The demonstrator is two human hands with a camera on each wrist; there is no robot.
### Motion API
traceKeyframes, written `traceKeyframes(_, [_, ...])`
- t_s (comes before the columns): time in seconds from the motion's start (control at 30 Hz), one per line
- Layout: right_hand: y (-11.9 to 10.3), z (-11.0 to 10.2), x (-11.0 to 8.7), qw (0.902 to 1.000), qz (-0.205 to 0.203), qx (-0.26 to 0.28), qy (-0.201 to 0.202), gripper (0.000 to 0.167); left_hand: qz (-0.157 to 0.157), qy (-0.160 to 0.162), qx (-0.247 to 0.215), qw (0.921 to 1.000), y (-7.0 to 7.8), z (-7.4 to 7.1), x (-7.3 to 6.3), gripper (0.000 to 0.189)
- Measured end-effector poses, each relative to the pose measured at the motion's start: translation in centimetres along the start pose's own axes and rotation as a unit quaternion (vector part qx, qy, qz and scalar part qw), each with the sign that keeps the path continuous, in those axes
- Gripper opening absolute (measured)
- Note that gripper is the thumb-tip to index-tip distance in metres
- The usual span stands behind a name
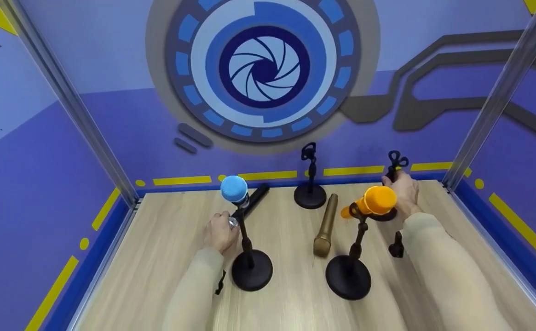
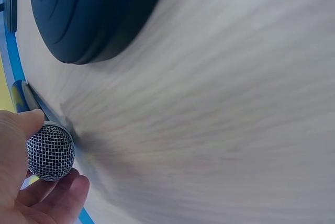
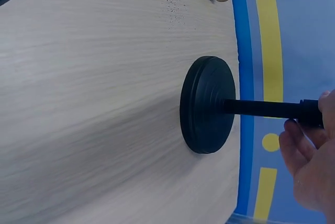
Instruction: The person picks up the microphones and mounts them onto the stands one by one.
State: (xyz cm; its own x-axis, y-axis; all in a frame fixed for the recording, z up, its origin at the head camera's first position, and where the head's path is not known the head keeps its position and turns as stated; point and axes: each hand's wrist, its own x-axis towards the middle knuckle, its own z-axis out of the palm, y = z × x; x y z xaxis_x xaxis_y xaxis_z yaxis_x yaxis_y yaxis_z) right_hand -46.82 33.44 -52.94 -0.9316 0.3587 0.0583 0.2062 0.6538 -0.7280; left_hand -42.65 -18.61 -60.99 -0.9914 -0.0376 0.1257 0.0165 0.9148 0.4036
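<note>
Beside the blue microphone's stand, my left hand (image 1: 221, 232) holds a black microphone (image 1: 256, 201) by its silver mesh head (image 2: 51, 152), thumb on one side and fingers on the other. The microphone's body slants away toward the back wall. At the back right my right hand (image 1: 403, 188) grips the pole of a black microphone stand (image 3: 267, 109), below its clip (image 1: 397, 158). That stand's round base (image 3: 209, 106) shows in full in the right wrist view; in the head view the orange microphone (image 1: 380, 200) partly hides it.
A blue microphone (image 1: 234, 189) sits on a front stand (image 1: 252, 271); the orange one sits on another front stand (image 1: 348, 278). A bare-clipped stand (image 1: 310, 196) is at the back middle. A gold microphone (image 1: 326, 227) lies between. Small black pieces (image 1: 396, 247) rest near my right sleeve.
</note>
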Motion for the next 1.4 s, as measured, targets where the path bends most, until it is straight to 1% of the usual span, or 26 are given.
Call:
traceKeyframes(0.1, [0.2,0.0,-0.2,1.0,-0.007,-0.001,-0.003,0.041,0.007,0.01,0.005,0.9999,-0.2,-0.2,-0.4,0.046])
traceKeyframes(0.23, [0.9,-0.5,-0.8,0.9993,-0.032,-0.014,-0.009,0.047,0.023,0.022,0.002,0.9995,-0.5,-0.5,-1.0,0.044])
traceKeyframes(0.33, [1.3,-0.9,-1.5,0.9975,-0.058,-0.039,-0.013,0.047,0.02,0.014,0.004,0.9997,-0.6,-0.7,-1.5,0.043])
traceKeyframes(0.43, [1.7,-1.1,-2.2,0.9947,-0.078,-0.065,-0.014,0.047,0.011,0.004,0.008,0.9999,-0.8,-0.9,-2.0,0.043])
traceKeyframes(0.5, [1.9,-1.3,-2.7,0.9935,-0.085,-0.074,-0.015,0.048,0.009,0.005,0.01,0.9999,-1.0,-0.9,-2.4,0.043])
traceKeyframes(0.7, [2.6,-1.6,-4.4,0.9923,-0.11,-0.057,-0.005,0.046,0.013,0.025,0.017,0.9994,-1.9,-1.2,-3.5,0.042])
traceKeyframes(0.83, [3.3,-1.7,-5.5,0.9879,-0.147,-0.048,0.018,0.042,0.016,0.025,0.011,0.9995,-2.5,-1.8,-4.5,0.042])
traceKeyframes(0.97, [3.8,-1.7,-6.6,0.984,-0.169,-0.046,0.034,0.038,0.009,0.021,-0.007,0.9997,-3.3,-2.2,-5.7,0.039])
traceKeyframes(1.1, [4.1,-1.9,-7.7,0.9817,-0.18,-0.048,0.04,0.036,-0.008,0.029,-0.036,0.9989,-4.0,-2.5,-6.7,0.036])
traceKeyframes(1.17, [4.4,-2.0,-8.4,0.9808,-0.184,-0.051,0.042,0.035,-0.013,0.03,-0.043,0.9985,-4.2,-2.6,-7.2,0.034])
traceKeyframes(1.4, [4.8,-2.3,-10.1,0.9786,-0.195,-0.05,0.041,0.034,-0.013,0.023,-0.042,0.9988,-4.7,-3.6,-9.2,0.03])
